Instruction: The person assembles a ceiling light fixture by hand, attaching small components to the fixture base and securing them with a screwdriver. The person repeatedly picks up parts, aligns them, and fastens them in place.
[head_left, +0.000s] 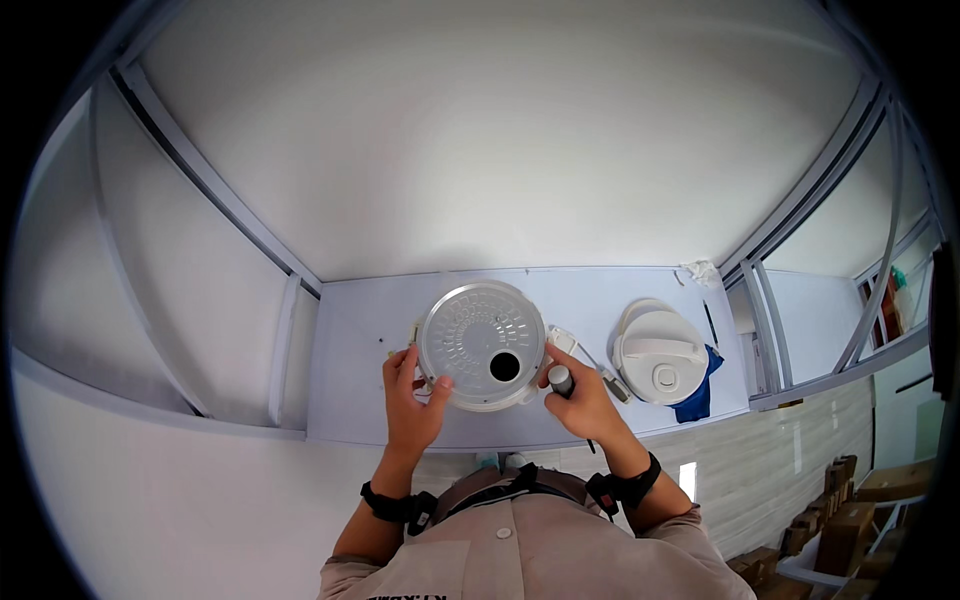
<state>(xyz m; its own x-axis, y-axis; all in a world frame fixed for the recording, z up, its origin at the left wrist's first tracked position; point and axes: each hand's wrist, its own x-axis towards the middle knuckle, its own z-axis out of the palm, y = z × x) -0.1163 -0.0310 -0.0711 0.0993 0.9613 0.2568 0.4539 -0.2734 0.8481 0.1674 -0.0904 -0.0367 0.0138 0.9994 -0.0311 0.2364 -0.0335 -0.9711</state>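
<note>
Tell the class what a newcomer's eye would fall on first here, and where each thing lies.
Probably the round silvery disc with its black circle, between the left hand and the right hand, which holds a grey cylinder. Next, farther right on the pale table, the rounded white part with a bar across it and something blue beside it.

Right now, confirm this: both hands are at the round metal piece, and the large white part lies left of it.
Not left: in the head view, the large white part lies right of the round metal piece. The left hand and right hand are indeed at that metal piece.
</note>
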